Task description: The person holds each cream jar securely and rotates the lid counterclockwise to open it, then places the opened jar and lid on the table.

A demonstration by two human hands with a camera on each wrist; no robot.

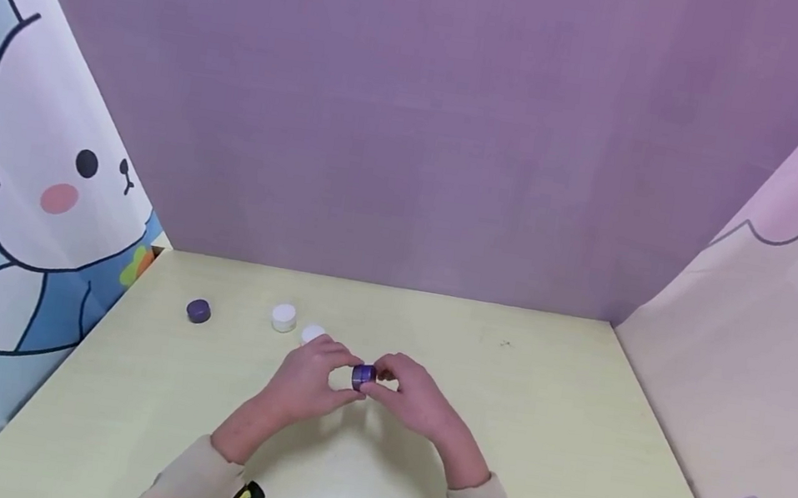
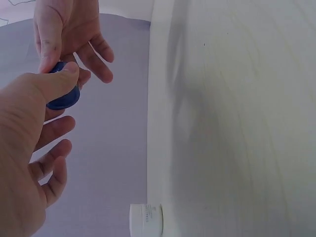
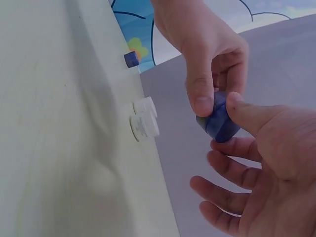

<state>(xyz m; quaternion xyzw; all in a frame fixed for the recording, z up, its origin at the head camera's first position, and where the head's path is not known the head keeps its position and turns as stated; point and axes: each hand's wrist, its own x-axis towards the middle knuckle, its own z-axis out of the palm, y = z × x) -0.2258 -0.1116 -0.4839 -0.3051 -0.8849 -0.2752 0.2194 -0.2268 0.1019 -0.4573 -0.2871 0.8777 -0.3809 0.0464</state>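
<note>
Above the table, both hands hold one small round purple-blue jar between them. My left hand pinches its left side between thumb and fingertips. From the right, my right hand pinches the other end with thumb and forefinger. The right wrist view shows a seam around the jar, with the right hand's other fingers spread loosely below. In the left wrist view, the left thumb lies over the jar, covering part of it. Whether the lid is loose cannot be seen.
Two white jars stand behind the left hand: one white jar in full view, the nearer white jar partly hidden by that hand. Farther left sits another purple jar. A purple cloth wall closes off the table's back edge.
</note>
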